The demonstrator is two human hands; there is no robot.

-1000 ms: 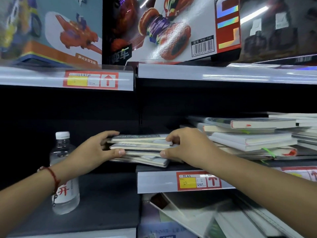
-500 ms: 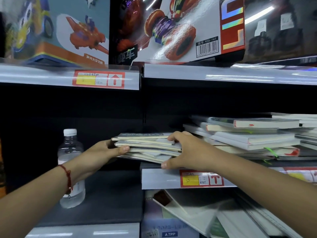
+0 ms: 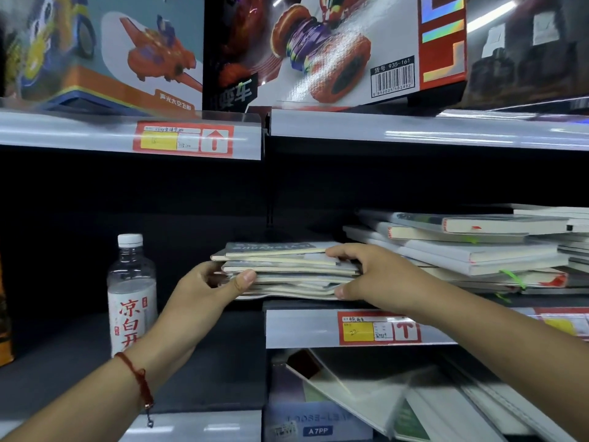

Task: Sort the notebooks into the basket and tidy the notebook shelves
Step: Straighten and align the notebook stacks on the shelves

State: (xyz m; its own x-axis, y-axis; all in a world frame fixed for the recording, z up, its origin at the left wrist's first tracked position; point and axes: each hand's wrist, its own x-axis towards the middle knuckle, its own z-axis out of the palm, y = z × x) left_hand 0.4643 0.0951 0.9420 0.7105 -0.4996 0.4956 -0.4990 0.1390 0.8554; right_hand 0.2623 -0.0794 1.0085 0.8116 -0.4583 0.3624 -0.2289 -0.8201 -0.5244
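Note:
A small stack of thin pale notebooks (image 3: 287, 271) lies at the left end of the right-hand shelf (image 3: 302, 327), its left edge overhanging. My left hand (image 3: 207, 291) grips the stack's left end, thumb across the front edge and fingers behind. My right hand (image 3: 373, 275) grips the right end, fingers curled over the top and thumb under the lower edge. A bigger, untidy pile of white notebooks (image 3: 471, 250) sits just right of that hand. No basket is in view.
A water bottle (image 3: 132, 295) stands on the lower left shelf (image 3: 79, 352), close to my left forearm. Toy boxes (image 3: 334, 49) fill the shelf above. More notebooks (image 3: 398, 397) lean in the compartment below the right shelf.
The view has shifted slightly. My left thumb has slid further right along the stack's front, and my right hand has settled lower on the stack's right end.

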